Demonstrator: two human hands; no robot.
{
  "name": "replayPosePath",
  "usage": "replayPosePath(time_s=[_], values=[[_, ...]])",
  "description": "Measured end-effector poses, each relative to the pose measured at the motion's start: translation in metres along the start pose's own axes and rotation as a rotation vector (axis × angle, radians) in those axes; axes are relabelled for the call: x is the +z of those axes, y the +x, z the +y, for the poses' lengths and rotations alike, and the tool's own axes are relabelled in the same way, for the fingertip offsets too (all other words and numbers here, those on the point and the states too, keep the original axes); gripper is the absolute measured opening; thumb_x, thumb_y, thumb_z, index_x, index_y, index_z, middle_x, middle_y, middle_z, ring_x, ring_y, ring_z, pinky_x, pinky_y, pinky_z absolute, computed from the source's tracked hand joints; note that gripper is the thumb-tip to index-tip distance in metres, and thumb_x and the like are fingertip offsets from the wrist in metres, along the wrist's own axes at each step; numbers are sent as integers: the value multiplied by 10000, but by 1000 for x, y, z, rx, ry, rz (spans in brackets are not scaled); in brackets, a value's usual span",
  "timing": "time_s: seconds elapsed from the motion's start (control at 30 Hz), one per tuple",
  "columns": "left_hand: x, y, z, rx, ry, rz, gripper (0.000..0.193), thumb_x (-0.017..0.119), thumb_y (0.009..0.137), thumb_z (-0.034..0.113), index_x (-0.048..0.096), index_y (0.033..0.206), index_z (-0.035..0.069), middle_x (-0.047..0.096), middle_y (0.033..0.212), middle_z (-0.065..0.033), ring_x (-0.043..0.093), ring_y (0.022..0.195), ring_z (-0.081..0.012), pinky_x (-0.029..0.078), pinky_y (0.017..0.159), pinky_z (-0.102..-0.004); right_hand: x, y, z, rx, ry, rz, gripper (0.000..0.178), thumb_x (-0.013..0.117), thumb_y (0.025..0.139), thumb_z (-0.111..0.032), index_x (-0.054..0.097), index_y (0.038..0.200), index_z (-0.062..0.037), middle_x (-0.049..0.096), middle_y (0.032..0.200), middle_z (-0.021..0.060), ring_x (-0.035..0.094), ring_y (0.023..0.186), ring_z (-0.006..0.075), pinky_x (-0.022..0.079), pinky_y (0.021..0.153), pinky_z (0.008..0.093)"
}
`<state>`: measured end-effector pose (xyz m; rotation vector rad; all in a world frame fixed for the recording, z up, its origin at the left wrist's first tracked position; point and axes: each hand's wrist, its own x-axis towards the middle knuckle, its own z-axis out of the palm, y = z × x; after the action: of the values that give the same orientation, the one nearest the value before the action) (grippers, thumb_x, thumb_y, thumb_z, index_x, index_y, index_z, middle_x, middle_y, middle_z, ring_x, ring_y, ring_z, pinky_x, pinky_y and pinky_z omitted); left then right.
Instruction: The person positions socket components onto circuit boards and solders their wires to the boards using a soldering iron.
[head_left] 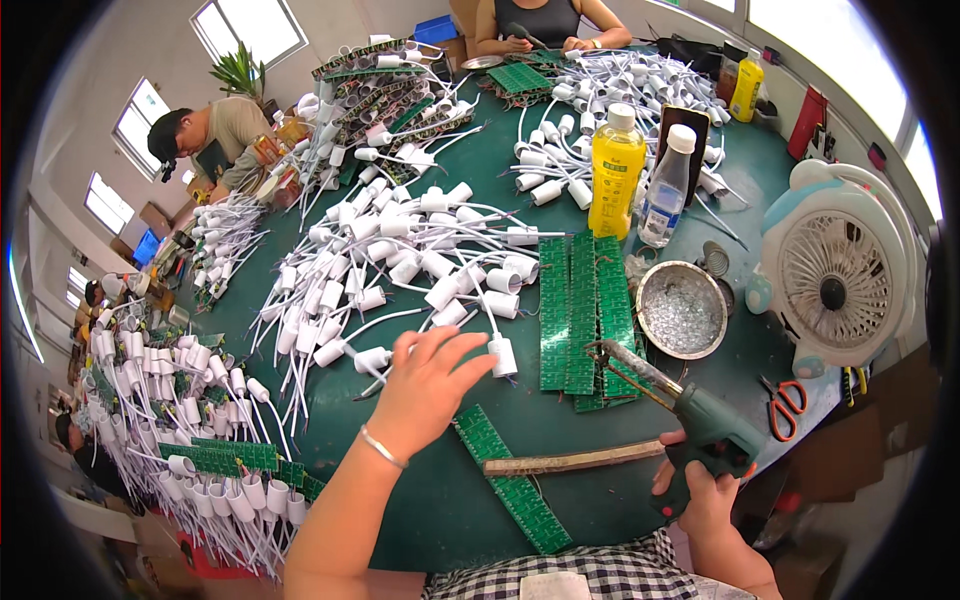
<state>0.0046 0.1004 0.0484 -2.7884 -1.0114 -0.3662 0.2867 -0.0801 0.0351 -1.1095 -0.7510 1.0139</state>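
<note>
My left hand (425, 385) reaches over the near edge of a pile of white cylindrical parts with wires (385, 235). Its fingers are spread, the tips close beside one white cylinder (502, 356); whether they touch it I cannot tell. My right hand (705, 495) is wrapped round the handle of a green soldering gun (715, 430), whose metal tip points up and left over a stack of green circuit boards (568, 320). A single long green circuit board (515, 490) lies in front of me, crossed by a wooden strip (570, 463) that ends near my right fingers.
Right of the boards stand a round metal bowl (682, 312), a yellow bottle (616, 175), a clear bottle (665, 190) and a fan (835, 270). Orange-handled scissors (787, 408) lie at the right edge. More wired boards (220, 455) fill the left. Co-workers sit across (545, 25) and far left (215, 145).
</note>
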Motion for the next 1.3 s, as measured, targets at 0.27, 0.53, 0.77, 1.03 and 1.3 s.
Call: replayPosePath(time_s=[0.27, 0.53, 0.77, 1.03, 1.3], values=[[26, 37, -11, 187, -210, 12, 409, 687, 712, 50, 586, 1099, 137, 542, 1211, -13, 481, 1156, -262, 353, 970, -428, 5, 0, 2, 24, -23, -3, 435, 595, 824, -219, 507, 1095, 109, 629, 889, 178, 597, 538, 200, 501, 572, 325], [-47, -49, 73, -238, -371, 79, 448, 706, 713, 108, 588, 1142, 163, 537, 878, -66, 550, 626, -244, 453, 530, -350, 8, 5, 10, 141, -41, -54, 448, 574, 801, -186, 483, 1119, 116, 618, 969, 193, 607, 551, 222, 506, 584, 357], [1, -90, 58, -523, -240, 58, 198, 674, 741, 120, 610, 927, 99, 548, 832, -50, 552, 661, -257, 411, 584, -367, 31, 3, 16, 231, -49, -195, 457, 551, 773, -114, 471, 1178, 81, 617, 1017, 204, 626, 588, 252, 528, 599, 381], [17, -85, 58, -581, -366, 186, 146, 655, 738, 94, 609, 876, 91, 559, 869, -57, 536, 737, -264, 395, 657, -382, 37, -7, 16, 279, -158, -398, 337, 561, 851, -73, 562, 1173, 28, 653, 989, 106, 581, 659, 141, 481, 604, 283], [18, -83, 62, -691, -391, 204, 145, 674, 689, 94, 624, 824, 115, 547, 950, -21, 462, 938, -268, 341, 794, -394, 39, -9, 17, 371, -252, -471, 381, 568, 831, -8, 540, 1209, 29, 635, 1091, 130, 599, 682, 153, 506, 616, 304]])
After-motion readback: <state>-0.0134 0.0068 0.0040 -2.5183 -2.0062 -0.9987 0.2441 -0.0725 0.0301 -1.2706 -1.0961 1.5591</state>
